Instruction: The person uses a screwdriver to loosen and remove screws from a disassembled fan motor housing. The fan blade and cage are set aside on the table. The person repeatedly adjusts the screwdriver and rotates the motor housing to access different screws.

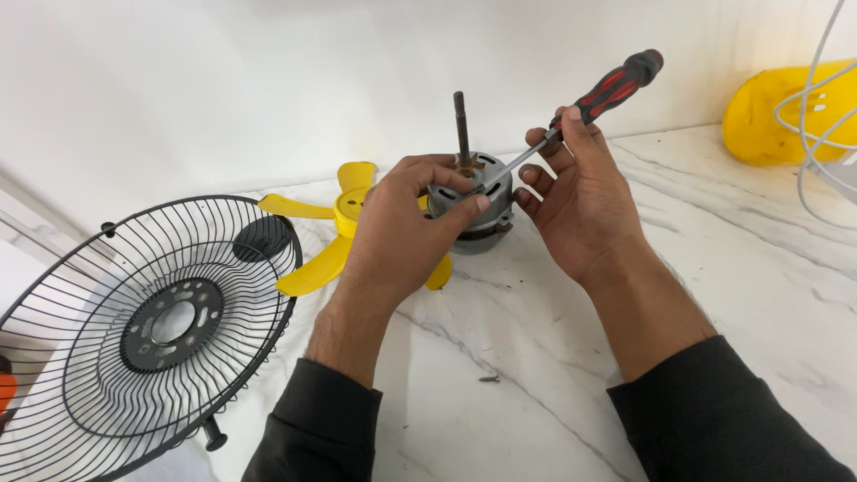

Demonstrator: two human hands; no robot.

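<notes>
Left hand [402, 228] covers part of grey metal fan motor [478, 201] and yellow plastic fan blade [335, 232]. Black wire fan guard [134, 330] cut by left edge. Small dark object [488, 378], possibly a screw, too small to confirm.

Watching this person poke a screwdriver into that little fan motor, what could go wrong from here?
The screwdriver is held at a slant with its tip on the motor; it might slip toward the left hand gripping the housing. A loose screw lying on the marble counter could roll off and get lost. The motor stands on end, so a hard push might tip it.
</notes>
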